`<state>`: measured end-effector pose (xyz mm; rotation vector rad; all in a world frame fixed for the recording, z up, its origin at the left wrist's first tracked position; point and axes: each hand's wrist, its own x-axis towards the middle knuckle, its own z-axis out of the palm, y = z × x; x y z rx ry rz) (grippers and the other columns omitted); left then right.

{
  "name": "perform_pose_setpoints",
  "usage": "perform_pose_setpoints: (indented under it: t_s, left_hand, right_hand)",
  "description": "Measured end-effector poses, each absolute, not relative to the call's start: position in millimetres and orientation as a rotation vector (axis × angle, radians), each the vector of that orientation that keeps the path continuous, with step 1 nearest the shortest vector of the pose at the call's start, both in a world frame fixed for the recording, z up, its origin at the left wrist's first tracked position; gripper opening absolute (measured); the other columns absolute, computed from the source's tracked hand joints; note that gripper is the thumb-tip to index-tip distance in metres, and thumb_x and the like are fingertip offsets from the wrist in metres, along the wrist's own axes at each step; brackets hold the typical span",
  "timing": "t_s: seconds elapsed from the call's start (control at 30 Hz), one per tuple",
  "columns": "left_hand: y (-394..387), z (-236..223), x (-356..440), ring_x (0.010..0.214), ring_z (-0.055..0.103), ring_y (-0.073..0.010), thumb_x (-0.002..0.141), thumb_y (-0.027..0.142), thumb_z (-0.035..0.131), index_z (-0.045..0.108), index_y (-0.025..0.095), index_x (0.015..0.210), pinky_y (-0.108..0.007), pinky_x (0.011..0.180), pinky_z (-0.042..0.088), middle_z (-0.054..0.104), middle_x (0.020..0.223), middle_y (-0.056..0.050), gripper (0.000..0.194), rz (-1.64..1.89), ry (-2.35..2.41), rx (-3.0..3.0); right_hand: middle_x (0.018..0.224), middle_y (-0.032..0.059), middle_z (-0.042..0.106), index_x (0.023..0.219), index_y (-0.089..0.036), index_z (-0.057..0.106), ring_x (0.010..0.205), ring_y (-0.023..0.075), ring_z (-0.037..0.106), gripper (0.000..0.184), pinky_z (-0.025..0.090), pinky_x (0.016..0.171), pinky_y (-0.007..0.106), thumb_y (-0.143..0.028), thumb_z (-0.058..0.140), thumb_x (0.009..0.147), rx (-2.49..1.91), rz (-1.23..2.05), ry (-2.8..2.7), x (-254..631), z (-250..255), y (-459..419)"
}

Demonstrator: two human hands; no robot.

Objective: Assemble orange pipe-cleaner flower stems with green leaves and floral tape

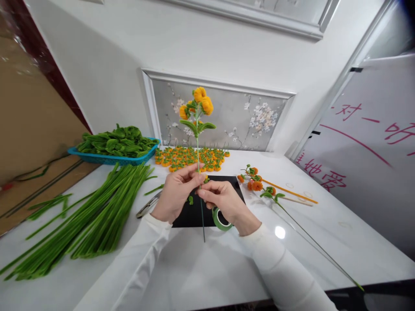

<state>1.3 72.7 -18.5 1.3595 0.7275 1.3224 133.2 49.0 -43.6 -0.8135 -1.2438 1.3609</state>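
Note:
I hold an upright flower stem (197,142) made of green wire, with orange-yellow pompom blooms (200,103) and green leaves at its top. My left hand (177,192) pinches the stem between thumb and fingers. My right hand (223,201) grips the stem just below, with a roll of green tape (220,220) under its palm. The wire's bare lower end hangs down past both hands over a black mat (191,216).
A thick bundle of green pipe cleaners (94,216) lies at left. A blue tray (106,159) of green leaf pieces stands behind it. Several small orange blooms (188,157) cover the far table. A finished stem (275,198) lies at right. Pliers (147,206) rest beside my left hand.

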Motion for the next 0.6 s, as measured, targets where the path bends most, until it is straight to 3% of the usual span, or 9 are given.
perform_pose_setpoints:
  t_s: [0.17,0.37,0.6]
  left_hand:
    - [74.2,-18.0,-1.0,0.058,0.053,-0.0097,0.065,0.024,0.078,0.071,0.018,0.097,-0.022,0.058,0.044,0.059,0.060,0.004,0.033,1.314,0.733,1.190]
    - [72.6,-15.1,-5.7,0.062,0.057,-0.0099,0.070,0.025,0.074,0.070,0.020,0.101,-0.018,0.053,0.045,0.062,0.067,0.001,0.032,1.217,0.636,1.108]
    - [69.6,-13.0,-1.9,0.070,0.057,-0.0113,0.079,0.031,0.066,0.065,0.022,0.112,-0.021,0.063,0.046,0.063,0.076,0.000,0.034,1.168,0.624,1.261]
  right_hand:
    - [0.059,-0.0038,0.055,0.073,-0.015,0.071,0.049,0.0049,0.045,0.030,0.036,0.045,0.021,-0.039,0.079,0.058,-0.806,1.532,-1.169,134.8,-47.0,50.4]
    - [0.060,-0.0031,0.056,0.072,-0.014,0.072,0.049,0.0040,0.046,0.026,0.037,0.046,0.019,-0.035,0.081,0.059,-0.737,1.647,-1.143,137.4,-49.2,49.5]
    - [0.058,-0.0049,0.055,0.066,-0.015,0.070,0.047,0.0036,0.045,0.022,0.036,0.044,0.018,-0.032,0.081,0.058,-0.743,1.506,-1.145,135.5,-48.4,50.7]
